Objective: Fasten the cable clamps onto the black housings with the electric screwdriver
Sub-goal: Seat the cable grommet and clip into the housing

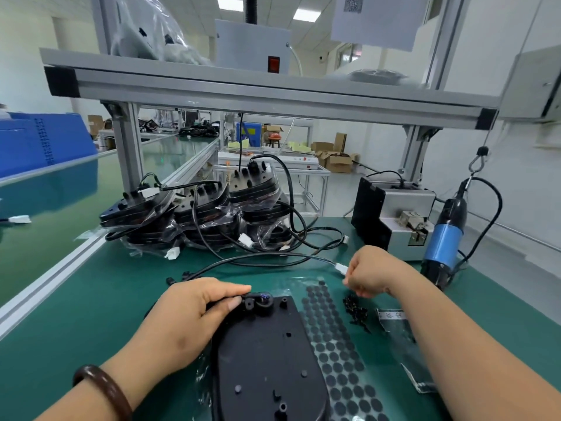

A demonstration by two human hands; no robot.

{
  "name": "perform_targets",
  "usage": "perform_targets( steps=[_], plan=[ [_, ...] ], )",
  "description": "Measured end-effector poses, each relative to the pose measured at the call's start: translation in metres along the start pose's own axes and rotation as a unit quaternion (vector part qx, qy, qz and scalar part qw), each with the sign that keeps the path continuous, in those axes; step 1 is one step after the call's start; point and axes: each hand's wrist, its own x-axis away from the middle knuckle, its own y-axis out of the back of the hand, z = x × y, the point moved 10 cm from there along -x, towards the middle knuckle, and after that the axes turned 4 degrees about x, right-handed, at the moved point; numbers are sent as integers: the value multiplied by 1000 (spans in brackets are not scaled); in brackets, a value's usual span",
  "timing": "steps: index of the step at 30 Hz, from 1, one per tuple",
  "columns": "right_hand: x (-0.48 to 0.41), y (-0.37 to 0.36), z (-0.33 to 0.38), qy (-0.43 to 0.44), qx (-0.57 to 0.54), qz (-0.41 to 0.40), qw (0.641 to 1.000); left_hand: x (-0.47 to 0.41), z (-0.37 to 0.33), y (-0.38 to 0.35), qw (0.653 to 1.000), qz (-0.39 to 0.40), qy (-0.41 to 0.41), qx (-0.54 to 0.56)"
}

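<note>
A black housing (pixel 267 354) lies flat on the green mat in front of me. My left hand (pixel 188 317) holds its far left corner, thumb and forefinger by the cable clamp (pixel 261 300) at the top edge. My right hand (pixel 372 273) hovers with curled fingers above a small heap of black screws (pixel 356 311); whether it pinches one is hidden. The blue and black electric screwdriver (pixel 444 238) hangs from a hook at the right, untouched. A black cable (pixel 258 258) with a white plug runs from the housing toward my right hand.
Stacks of bagged black housings (pixel 197 214) with cables stand behind. A sheet of round black pads (pixel 337 347) lies right of the housing, beside a small plastic bag (pixel 400 332). A grey screw feeder (pixel 394 220) sits at the back right. An aluminium shelf frame (pixel 243 86) spans overhead.
</note>
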Motion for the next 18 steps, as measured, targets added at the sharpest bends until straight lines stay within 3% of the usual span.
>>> perform_targets(
  steps=[8,18],
  plan=[
    [0,-5,-14,-25,27,11,999,0,0,1,1000,-10,6,-13],
    [2,-9,-7,5,94,16,995,3,-1,2,999,-9,19,-28]
  ],
)
